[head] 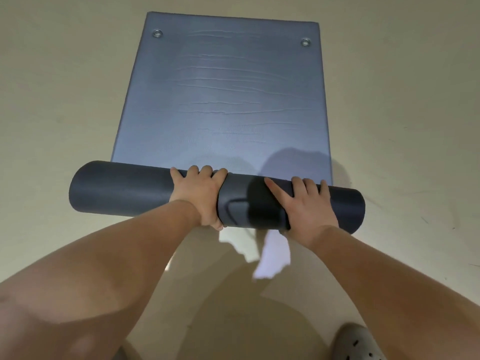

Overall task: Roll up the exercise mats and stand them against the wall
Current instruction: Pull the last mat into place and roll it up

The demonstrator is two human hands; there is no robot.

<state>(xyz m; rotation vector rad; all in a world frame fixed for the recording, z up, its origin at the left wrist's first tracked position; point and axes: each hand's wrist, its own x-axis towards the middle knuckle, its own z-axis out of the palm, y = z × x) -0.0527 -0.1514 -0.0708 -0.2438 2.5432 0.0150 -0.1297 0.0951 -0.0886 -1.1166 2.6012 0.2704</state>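
Only one mat (220, 100) is in view, grey-blue, lying on the pale floor (65, 100) with its near end wound into a single thick roll (117, 188) that lies crosswise on the floor. Two metal eyelets sit at the far corners, one left (157, 33) and one right (305, 42). Two bare hands are on the roll, apart from each other. The left hand (200, 193) is near the middle, fingers curled over the far side and thumb tucked under the near side, gripping it. The right hand (306, 203) lies on top further right, fingers spread and fairly straight, pressing down. Both ends of the roll stick out past the side edges of the flat part, more so on the left. The flat part carries fine cross wrinkles, and its far edge runs straight. Bare floor lies open along both side edges and beyond the far edge. One grey perforated shoe (355, 344) shows at the bottom right, well apart from the roll
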